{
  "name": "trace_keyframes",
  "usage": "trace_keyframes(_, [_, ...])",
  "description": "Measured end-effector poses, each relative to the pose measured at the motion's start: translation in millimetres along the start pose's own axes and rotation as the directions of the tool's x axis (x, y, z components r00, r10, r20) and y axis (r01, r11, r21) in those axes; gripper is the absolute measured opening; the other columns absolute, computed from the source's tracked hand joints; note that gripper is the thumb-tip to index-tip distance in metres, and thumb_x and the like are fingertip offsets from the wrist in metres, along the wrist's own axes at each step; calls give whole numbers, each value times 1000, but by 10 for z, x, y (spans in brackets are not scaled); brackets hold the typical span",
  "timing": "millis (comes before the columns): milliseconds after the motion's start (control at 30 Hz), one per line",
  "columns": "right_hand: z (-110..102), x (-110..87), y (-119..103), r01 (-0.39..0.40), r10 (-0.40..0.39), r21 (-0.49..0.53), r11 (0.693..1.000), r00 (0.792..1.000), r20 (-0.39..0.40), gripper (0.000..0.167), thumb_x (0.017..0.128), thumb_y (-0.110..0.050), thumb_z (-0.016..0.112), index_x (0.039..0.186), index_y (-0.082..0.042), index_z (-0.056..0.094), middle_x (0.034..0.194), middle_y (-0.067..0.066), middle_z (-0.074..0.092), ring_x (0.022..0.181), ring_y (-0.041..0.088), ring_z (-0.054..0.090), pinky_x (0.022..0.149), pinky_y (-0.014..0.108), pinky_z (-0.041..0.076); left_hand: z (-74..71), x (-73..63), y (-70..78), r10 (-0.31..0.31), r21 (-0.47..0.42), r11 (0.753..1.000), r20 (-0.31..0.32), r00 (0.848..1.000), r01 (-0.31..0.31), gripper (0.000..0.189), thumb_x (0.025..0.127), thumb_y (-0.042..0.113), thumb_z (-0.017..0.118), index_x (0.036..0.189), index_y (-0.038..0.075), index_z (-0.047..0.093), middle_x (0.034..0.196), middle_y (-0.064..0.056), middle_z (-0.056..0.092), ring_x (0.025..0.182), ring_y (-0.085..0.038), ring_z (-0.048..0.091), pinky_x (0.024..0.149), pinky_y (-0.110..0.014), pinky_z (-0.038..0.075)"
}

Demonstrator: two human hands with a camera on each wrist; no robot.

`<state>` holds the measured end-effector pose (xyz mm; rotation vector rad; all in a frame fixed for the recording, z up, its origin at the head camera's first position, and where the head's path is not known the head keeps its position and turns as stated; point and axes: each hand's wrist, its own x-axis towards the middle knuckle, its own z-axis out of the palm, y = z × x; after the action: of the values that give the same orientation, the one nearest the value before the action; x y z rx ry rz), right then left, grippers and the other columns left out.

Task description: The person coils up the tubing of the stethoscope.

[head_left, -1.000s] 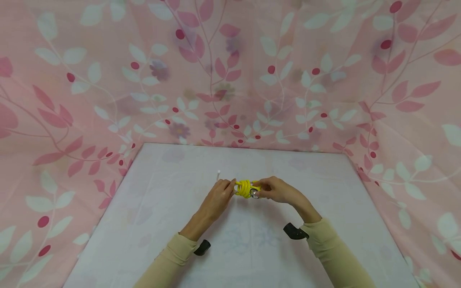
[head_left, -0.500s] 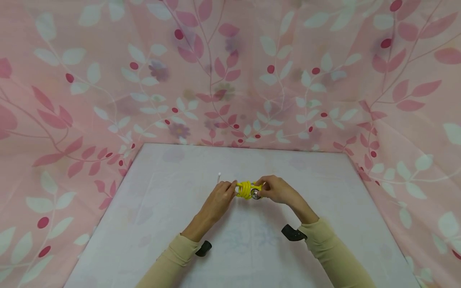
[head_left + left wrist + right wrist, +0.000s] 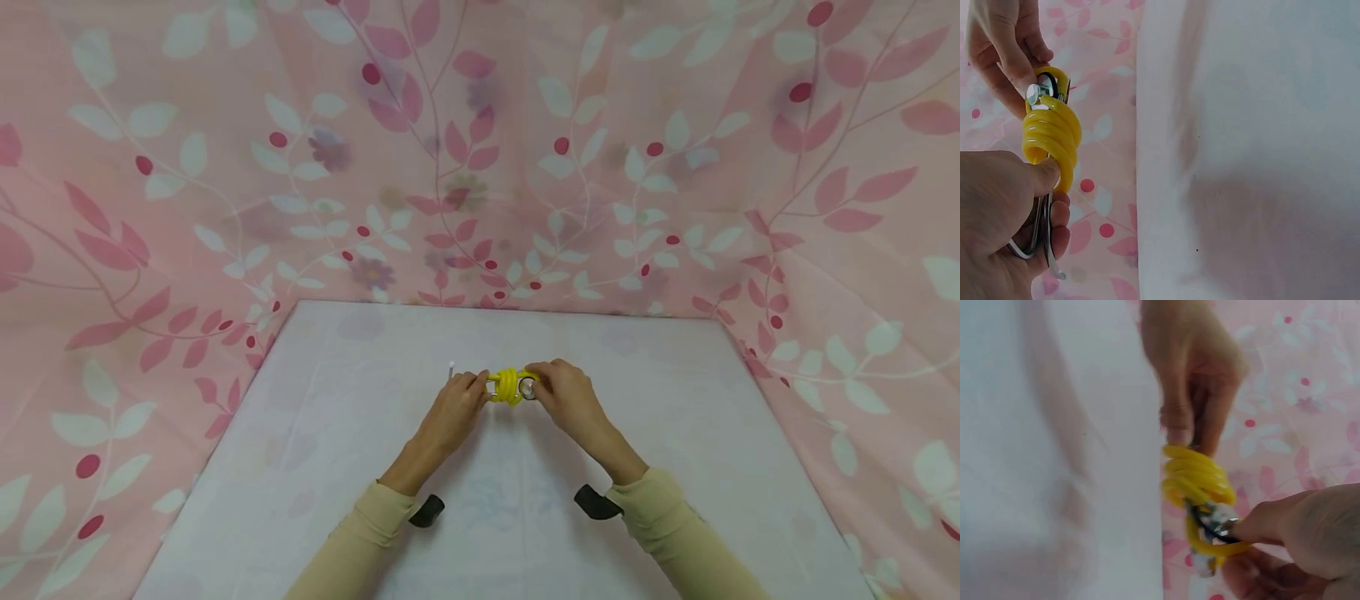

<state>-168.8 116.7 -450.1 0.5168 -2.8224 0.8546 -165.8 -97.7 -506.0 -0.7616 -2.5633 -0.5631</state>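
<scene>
A stethoscope is held off the table between both hands, its yellow tubing (image 3: pixel 508 386) wound in several coils. In the left wrist view, my left hand (image 3: pixel 997 206) grips the bare metal ear tubes (image 3: pixel 1048 234), thumb against the end of the coils. One pale eartip (image 3: pixel 452 364) sticks up past that hand in the head view. My right hand (image 3: pixel 572 402) pinches the other end, at the round silver chestpiece (image 3: pixel 528 388) and a loop of tubing beside it. Blur in the right wrist view softens the chestpiece (image 3: pixel 1219 520), and fingers hide part of it.
A white-covered table (image 3: pixel 360 350) lies below, its far edge against a pink leaf-patterned cloth (image 3: pixel 480 167) that also hangs at both sides. Dark wrist camera mounts (image 3: pixel 597 502) jut inward from the cream sleeves (image 3: pixel 667 517).
My right hand has turned and shifted slightly left and up, its fingers now over the top of the chestpiece end. The left hand keeps its grip; the coils have moved up a little.
</scene>
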Motion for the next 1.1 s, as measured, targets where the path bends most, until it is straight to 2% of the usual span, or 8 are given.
trace_keyframes(67, [69,-25,8,44,-46,-24,999,996,-73,24,88,-7,69,112,-7,72,86,6,66,73,15,56,62,28,51,-10,0,-6,-19,-20,1000,3,1000,19,39,89,12,72,123,-4,64,98,-9,67,88,-20,63,80,-30,57])
trace_keyframes(133, [134,-52,24,94,-101,-55,994,983,-151,22,88,-6,70,110,-7,72,88,6,66,76,16,59,65,30,55,-15,2,-13,-35,-35,999,6,999,36,38,89,12,72,123,-4,64,98,-10,67,87,-20,64,80,-31,57])
trace_keyframes(233, [221,-73,63,175,-206,-136,975,942,-266,15,86,-4,71,101,-7,70,87,7,66,77,19,60,65,31,56,-20,6,-21,-42,-56,998,3,999,42,38,90,12,71,123,-5,64,97,-9,67,86,-19,64,79,-29,57])
trace_keyframes(367, [283,-88,95,233,-301,-226,946,890,-341,9,85,-4,74,92,-6,69,84,8,66,75,22,60,64,33,55,-32,10,-18,-35,-63,997,3,999,35,37,90,13,71,122,-5,64,96,-9,66,84,-18,63,77,-29,57])
trace_keyframes(533, [286,-112,117,283,-354,-244,928,875,-331,12,83,-5,76,94,-6,73,90,8,69,80,22,61,68,33,57,-51,5,-17,-42,-58,997,-12,999,41,37,88,11,73,121,-5,65,94,-9,65,82,-18,63,76,-29,57])
trace_keyframes(667, [264,-128,152,344,-404,-235,909,865,-298,21,80,-3,76,101,-6,74,96,10,68,84,23,61,69,32,57,-61,6,-33,-45,-59,997,-12,999,44,37,88,11,74,120,-5,65,94,-10,65,82,-18,63,75,-28,57])
trace_keyframes(867, [208,-156,195,369,-424,-248,896,877,-228,37,78,-20,84,112,-11,73,116,15,63,95,26,59,74,34,59,-91,17,-60,-46,-68,997,8,999,47,39,88,12,73,122,-5,65,94,-10,65,82,-18,62,75,-27,57])
trace_keyframes(1100, [156,-162,241,384,-433,-243,891,880,-197,35,81,-26,81,110,-10,72,129,15,62,116,31,60,92,41,56,-130,25,-41,-22,-87,996,42,999,26,41,89,15,72,124,-5,63,96,-11,66,82,-17,63,75,-26,58])
